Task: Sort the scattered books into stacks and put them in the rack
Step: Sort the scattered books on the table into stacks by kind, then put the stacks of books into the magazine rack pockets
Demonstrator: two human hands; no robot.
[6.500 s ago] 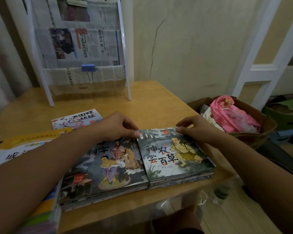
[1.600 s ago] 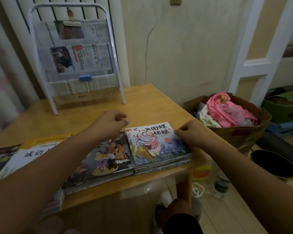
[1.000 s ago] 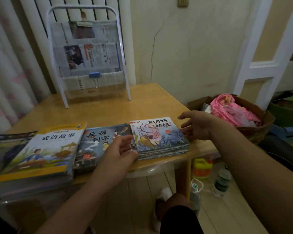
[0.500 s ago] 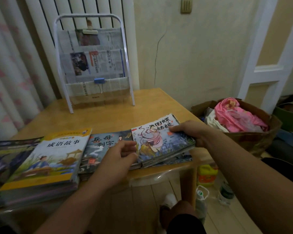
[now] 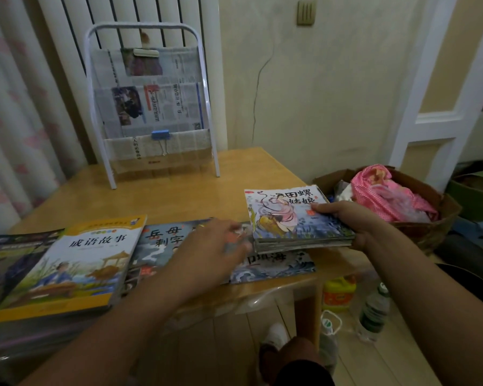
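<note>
The stack of books [image 5: 299,221], gripped in our right hand [image 5: 352,221], heads for the rack [image 5: 151,107]; our left hand [image 5: 209,246] is blurred, its fingers' state unclear.

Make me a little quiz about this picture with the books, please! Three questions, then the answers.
1. True or false: the right hand holds a stack of picture books lifted above the wooden table.
2. Which stands at the back of the table? A) a white rack with newspapers B) a lamp C) a fish tank
3. Fill in: the book with the yellow border lies on the ____ side of the left hand.

Key
1. True: a blue book shows beneath the raised stack.
2. A
3. left
</note>
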